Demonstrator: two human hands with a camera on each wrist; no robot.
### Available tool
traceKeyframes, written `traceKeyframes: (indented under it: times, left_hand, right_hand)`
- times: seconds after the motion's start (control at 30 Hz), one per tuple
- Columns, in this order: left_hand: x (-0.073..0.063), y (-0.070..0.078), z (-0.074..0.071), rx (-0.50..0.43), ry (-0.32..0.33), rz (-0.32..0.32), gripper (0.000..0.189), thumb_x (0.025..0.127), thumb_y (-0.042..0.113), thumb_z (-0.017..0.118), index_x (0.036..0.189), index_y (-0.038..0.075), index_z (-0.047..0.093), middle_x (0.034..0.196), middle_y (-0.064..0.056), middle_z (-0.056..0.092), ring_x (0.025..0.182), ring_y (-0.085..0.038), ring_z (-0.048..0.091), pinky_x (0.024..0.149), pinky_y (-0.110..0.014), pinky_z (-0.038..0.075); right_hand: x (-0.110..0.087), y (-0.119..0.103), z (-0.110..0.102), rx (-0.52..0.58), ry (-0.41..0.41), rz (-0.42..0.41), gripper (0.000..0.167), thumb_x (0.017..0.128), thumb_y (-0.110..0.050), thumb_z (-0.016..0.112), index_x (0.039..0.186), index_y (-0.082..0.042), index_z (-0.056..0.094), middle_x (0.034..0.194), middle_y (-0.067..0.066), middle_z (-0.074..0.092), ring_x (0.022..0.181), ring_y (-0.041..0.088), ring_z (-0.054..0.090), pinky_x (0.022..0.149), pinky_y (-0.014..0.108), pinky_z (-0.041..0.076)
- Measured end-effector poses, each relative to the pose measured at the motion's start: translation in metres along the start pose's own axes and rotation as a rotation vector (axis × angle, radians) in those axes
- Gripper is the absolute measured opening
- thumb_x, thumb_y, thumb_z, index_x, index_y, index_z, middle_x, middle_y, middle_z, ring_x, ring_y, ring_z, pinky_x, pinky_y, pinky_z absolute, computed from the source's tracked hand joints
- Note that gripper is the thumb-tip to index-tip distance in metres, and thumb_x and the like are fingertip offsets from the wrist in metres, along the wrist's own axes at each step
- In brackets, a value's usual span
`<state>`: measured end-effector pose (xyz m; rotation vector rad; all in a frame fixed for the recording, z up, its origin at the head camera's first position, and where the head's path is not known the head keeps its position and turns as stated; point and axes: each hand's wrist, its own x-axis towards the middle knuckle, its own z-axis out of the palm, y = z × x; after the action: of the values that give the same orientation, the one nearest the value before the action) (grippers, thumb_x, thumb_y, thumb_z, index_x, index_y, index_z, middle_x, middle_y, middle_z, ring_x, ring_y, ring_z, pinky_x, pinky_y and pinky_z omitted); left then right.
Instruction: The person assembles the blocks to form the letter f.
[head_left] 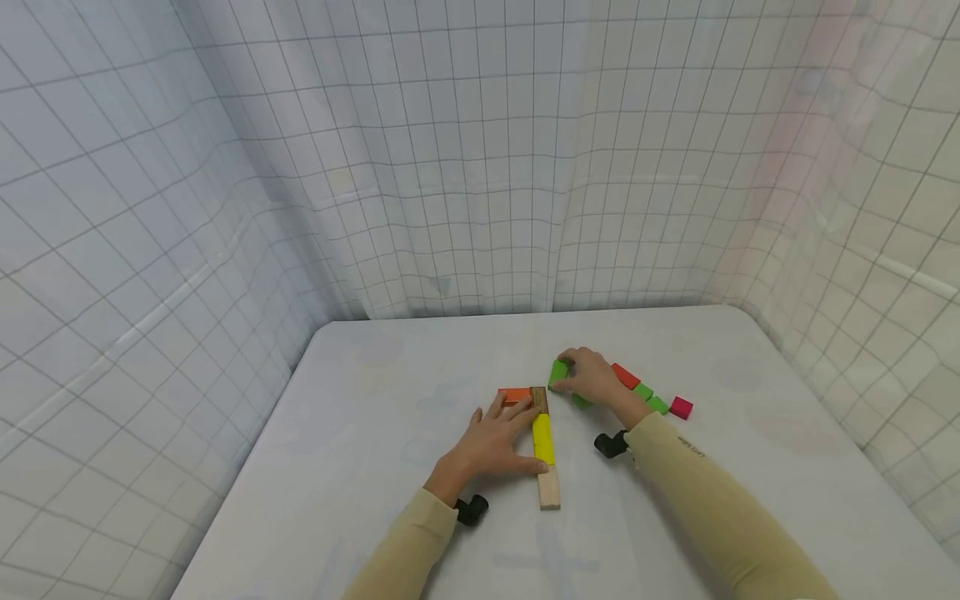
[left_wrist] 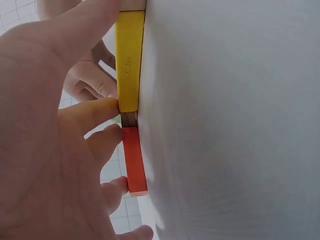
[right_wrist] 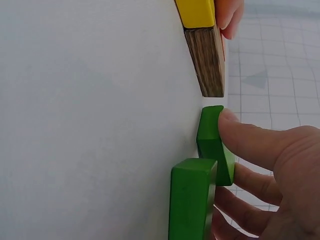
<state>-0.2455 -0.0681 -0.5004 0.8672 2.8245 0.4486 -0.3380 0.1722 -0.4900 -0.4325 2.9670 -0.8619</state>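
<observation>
With spread fingers gripping nothing, the left hand (head_left: 489, 443) is resting against the orange block (head_left: 513, 392) and yellow block (head_left: 543, 442), seemingly steadying them. The right hand (head_left: 592, 378) is pinching a green block (head_left: 557, 375) near the brown block (head_left: 539, 400), apparently for fine control.

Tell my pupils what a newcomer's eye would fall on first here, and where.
Probably the bright yellow block, between a dark brown block and a pale wooden block, with the left hand spread beside it. Then the green block that the right hand pinches, near the dark brown block. A crimson block lies farthest right, slightly apart.
</observation>
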Motion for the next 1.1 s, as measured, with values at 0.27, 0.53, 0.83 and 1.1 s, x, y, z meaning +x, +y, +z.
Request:
traceKeyframes:
  times: [0.27,0.53,0.83,1.1]
  left_hand:
    - [0.001,0.000,0.000,0.001,-0.012,-0.006,0.095,0.082,0.076,0.063,0.160,0.033,0.030,0.167,0.006,0.019,0.153,-0.038,0.004,0.112,-0.071,0.017]
    - [0.002,0.000,0.000,0.023,-0.034,-0.025,0.092,0.083,0.075,0.061,0.159,0.033,0.031,0.166,0.008,0.019,0.153,-0.036,0.003,0.112,-0.070,0.018]
    - [0.000,0.003,-0.002,0.020,-0.036,-0.033,0.093,0.083,0.076,0.062,0.159,0.032,0.033,0.166,0.008,0.019,0.153,-0.036,0.005,0.112,-0.069,0.018]
    - [-0.001,0.005,-0.004,0.026,-0.026,-0.032,0.093,0.082,0.076,0.062,0.159,0.032,0.033,0.166,0.007,0.021,0.153,-0.036,0.007,0.113,-0.069,0.018]
  right_hand:
    - [0.002,0.001,0.003,0.093,0.025,0.022,0.053,0.084,-0.024,0.084,0.128,-0.005,0.059,0.110,0.013,0.066,0.093,0.025,0.060,0.079,0.039,0.053]
    - [-0.002,-0.001,0.003,0.163,0.076,0.022,0.038,0.088,-0.017,0.079,0.120,-0.009,0.060,0.111,0.014,0.067,0.091,0.026,0.063,0.075,0.038,0.054]
    - [-0.011,-0.006,0.007,0.159,0.129,0.010,0.036,0.091,-0.015,0.075,0.127,-0.014,0.066,0.108,0.011,0.067,0.097,0.028,0.064,0.076,0.039,0.055]
    - [-0.019,-0.008,0.007,0.205,0.161,0.071,0.032,0.092,-0.017,0.074,0.123,-0.013,0.068,0.112,0.011,0.066,0.099,0.028,0.063,0.077,0.039,0.056]
